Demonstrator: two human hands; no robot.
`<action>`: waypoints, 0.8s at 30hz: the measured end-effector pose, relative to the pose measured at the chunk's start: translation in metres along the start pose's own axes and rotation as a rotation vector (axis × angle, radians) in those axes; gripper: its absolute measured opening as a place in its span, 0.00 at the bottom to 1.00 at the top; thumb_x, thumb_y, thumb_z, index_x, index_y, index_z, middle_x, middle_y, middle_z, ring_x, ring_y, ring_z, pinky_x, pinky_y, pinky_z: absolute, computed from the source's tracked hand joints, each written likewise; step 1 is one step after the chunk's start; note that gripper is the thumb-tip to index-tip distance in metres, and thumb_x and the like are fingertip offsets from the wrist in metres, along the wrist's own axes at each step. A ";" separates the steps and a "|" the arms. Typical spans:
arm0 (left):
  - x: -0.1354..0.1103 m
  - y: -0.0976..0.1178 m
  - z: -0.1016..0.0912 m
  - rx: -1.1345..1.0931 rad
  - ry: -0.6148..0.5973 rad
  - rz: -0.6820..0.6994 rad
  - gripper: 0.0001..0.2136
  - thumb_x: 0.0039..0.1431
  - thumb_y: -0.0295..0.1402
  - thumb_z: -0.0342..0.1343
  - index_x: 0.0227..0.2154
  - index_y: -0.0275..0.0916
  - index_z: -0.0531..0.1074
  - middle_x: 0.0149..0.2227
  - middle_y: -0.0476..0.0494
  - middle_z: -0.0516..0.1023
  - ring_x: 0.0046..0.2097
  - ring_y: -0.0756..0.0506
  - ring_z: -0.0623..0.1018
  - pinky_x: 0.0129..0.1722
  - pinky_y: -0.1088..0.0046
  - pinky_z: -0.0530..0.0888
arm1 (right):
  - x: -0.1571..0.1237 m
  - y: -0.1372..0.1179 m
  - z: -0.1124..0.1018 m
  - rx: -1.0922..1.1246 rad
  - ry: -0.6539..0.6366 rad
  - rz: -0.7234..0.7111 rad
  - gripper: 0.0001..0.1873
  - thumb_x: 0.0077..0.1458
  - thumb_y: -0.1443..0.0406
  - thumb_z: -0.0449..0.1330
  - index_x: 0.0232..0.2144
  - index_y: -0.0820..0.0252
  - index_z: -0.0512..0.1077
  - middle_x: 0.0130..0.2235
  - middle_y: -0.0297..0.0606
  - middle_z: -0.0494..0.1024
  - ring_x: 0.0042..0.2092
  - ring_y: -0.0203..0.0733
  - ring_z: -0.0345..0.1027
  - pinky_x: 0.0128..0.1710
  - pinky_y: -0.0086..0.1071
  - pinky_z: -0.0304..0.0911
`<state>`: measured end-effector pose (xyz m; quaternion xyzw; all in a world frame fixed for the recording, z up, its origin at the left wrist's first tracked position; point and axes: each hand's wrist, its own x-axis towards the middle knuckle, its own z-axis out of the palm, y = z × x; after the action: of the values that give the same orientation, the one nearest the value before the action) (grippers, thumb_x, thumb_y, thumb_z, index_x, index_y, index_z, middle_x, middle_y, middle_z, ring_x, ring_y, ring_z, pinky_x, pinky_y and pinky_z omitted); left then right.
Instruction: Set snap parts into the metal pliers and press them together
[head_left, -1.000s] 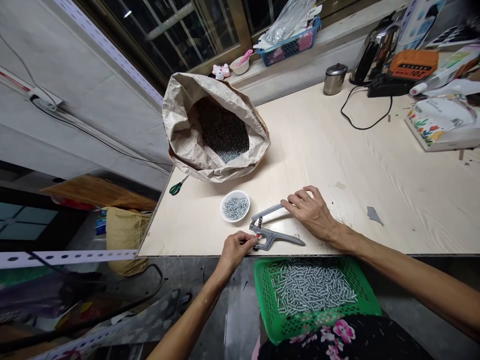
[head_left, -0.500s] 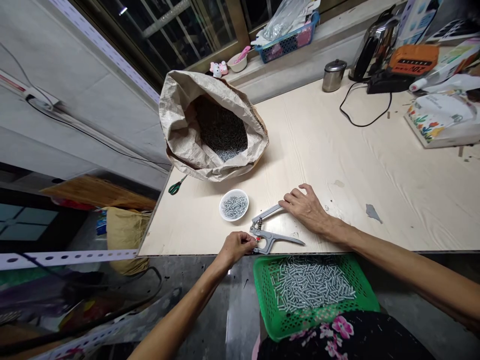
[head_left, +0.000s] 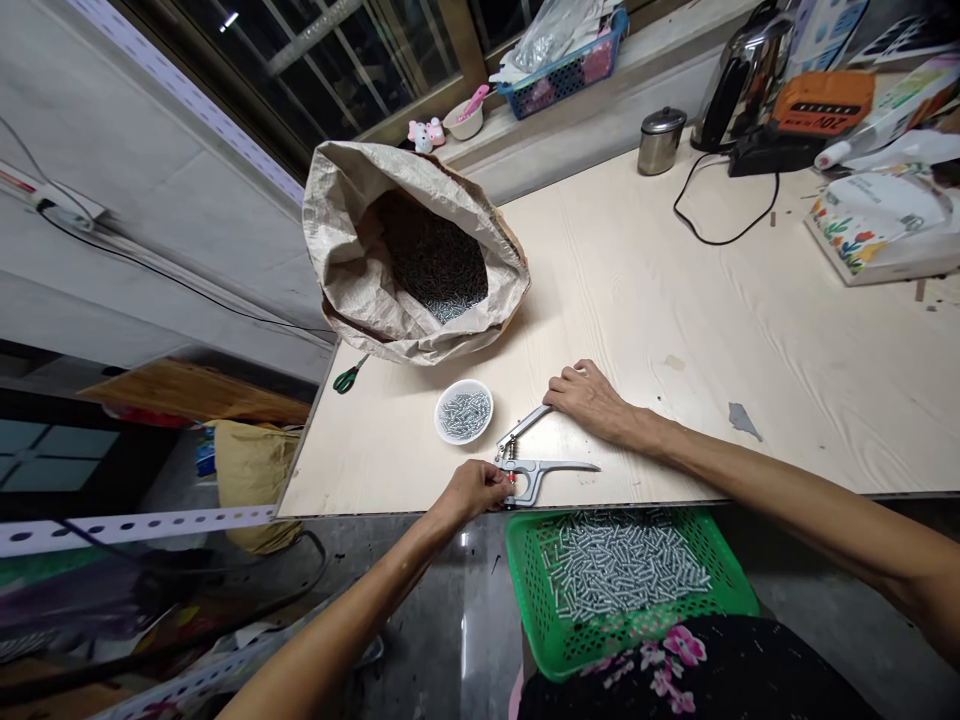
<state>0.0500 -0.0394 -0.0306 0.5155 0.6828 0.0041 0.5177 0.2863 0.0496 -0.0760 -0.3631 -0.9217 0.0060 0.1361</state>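
Note:
A pair of grey metal hand-press pliers (head_left: 559, 465) lies near the table's front edge, handles spread, with a spring and a red part by the jaws. My right hand (head_left: 589, 400) has its fingers curled over the end of the upper handle. At the jaws, my left hand (head_left: 478, 488) is pinched closed; whatever is between its fingertips is hidden. Just beyond it stands a white bowl (head_left: 461, 441) of small shiny metal pieces (head_left: 465, 413). Below the table edge, a green basket (head_left: 527, 612) holds many short silvery screw-like pieces (head_left: 626, 565).
An open woven sack (head_left: 334, 240) with dark metal pieces stands at the back left, green-handled scissors (head_left: 346, 379) beside it. Toward the back right are a lidded metal canister (head_left: 660, 145), a kettle (head_left: 739, 85), an orange box-like device (head_left: 823, 103) and a tissue pack (head_left: 862, 235).
The pliers have turned slightly, their handle ends swinging away from me. My right hand has shifted a little left and its raised finger has curled down. My left hand stays at the jaws.

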 end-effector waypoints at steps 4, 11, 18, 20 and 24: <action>-0.001 0.002 0.001 0.053 0.015 -0.015 0.13 0.39 0.42 0.58 0.16 0.36 0.68 0.16 0.52 0.66 0.22 0.51 0.66 0.24 0.75 0.62 | 0.006 0.000 0.000 0.011 -0.019 0.013 0.10 0.62 0.70 0.51 0.36 0.55 0.72 0.36 0.35 0.75 0.39 0.42 0.57 0.41 0.39 0.41; -0.005 0.003 0.002 0.127 0.085 0.046 0.12 0.41 0.41 0.55 0.17 0.37 0.68 0.19 0.51 0.67 0.24 0.49 0.68 0.26 0.75 0.64 | 0.001 -0.007 -0.001 0.061 -0.025 0.078 0.11 0.63 0.71 0.50 0.37 0.56 0.71 0.36 0.35 0.75 0.40 0.42 0.57 0.41 0.39 0.41; -0.004 -0.004 0.004 0.007 0.130 0.001 0.13 0.39 0.42 0.58 0.17 0.35 0.70 0.20 0.50 0.69 0.25 0.50 0.68 0.27 0.74 0.65 | 0.000 -0.007 0.000 0.021 -0.003 0.110 0.10 0.61 0.71 0.51 0.35 0.56 0.72 0.36 0.36 0.74 0.40 0.43 0.56 0.41 0.38 0.41; -0.003 -0.006 0.006 -0.082 0.113 -0.052 0.13 0.38 0.41 0.59 0.17 0.35 0.70 0.18 0.51 0.67 0.24 0.50 0.68 0.27 0.74 0.65 | 0.001 -0.006 0.001 0.011 -0.032 0.095 0.10 0.60 0.73 0.52 0.35 0.57 0.71 0.36 0.36 0.74 0.40 0.43 0.56 0.39 0.38 0.41; -0.003 -0.005 0.008 -0.168 0.111 -0.096 0.13 0.35 0.40 0.61 0.17 0.36 0.68 0.17 0.52 0.67 0.23 0.51 0.67 0.26 0.75 0.63 | 0.000 -0.005 0.002 0.009 -0.035 0.095 0.10 0.60 0.72 0.51 0.36 0.57 0.71 0.37 0.38 0.74 0.41 0.43 0.56 0.38 0.37 0.42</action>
<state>0.0517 -0.0481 -0.0353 0.4360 0.7314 0.0654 0.5202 0.2823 0.0458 -0.0769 -0.4055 -0.9057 0.0231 0.1213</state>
